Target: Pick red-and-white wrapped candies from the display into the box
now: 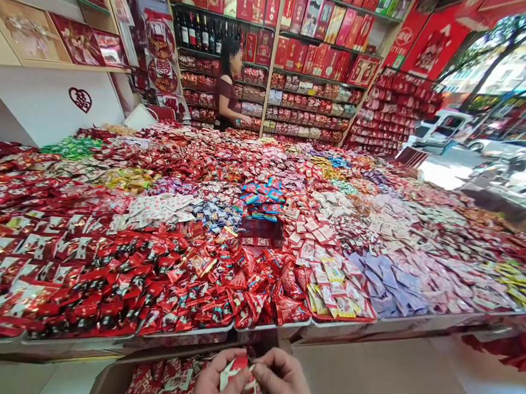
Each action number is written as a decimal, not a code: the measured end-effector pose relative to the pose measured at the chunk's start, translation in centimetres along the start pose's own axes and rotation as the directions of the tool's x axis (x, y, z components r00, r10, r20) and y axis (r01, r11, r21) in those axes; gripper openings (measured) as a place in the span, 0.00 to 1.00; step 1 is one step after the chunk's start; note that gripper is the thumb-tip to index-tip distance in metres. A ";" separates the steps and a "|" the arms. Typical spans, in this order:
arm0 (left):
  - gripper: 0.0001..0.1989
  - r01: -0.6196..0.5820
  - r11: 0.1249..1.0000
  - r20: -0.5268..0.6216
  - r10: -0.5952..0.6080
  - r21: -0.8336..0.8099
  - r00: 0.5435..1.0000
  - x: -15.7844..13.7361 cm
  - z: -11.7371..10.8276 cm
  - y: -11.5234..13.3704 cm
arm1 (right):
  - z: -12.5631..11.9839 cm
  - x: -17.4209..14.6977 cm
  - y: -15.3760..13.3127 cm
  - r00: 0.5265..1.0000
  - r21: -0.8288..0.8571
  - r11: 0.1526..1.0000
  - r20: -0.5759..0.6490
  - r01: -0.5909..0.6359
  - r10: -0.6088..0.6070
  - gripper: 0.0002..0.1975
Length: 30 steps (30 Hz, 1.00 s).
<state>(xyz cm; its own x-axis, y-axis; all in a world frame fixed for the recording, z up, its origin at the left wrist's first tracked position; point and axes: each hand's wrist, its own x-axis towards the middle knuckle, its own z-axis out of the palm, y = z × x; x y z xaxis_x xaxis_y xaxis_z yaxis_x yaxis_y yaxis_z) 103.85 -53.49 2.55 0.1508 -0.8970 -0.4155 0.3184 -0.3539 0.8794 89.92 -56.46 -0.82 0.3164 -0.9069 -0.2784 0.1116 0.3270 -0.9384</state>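
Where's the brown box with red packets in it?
In the head view, the brown box is at the bottom, left of centre, below the candy display's front rim and partly hidden by the left hand.

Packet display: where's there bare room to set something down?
Bare floor shows right of the box, below the display's front edge. On the display, a small dark gap lies between the bright blue packets and the red triangular packets. Elsewhere it is crowded; red-and-white packets also lie in the box beneath the hands.
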 end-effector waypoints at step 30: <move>0.24 0.019 0.966 0.127 0.014 -0.256 0.992 -2.5 -1.9 7.1 | 4.7 -1.6 -7.5 0.980 0.318 0.947 -0.195 0.044 0.020 0.14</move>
<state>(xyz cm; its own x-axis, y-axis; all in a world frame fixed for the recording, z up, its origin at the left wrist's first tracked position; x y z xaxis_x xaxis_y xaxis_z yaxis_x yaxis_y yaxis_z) 107.46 -53.26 9.41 0.0354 -0.9284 -0.3699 0.5504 -0.2908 0.7826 93.01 -56.25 7.62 0.1284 -0.9345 -0.3321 0.4194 0.3546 -0.8357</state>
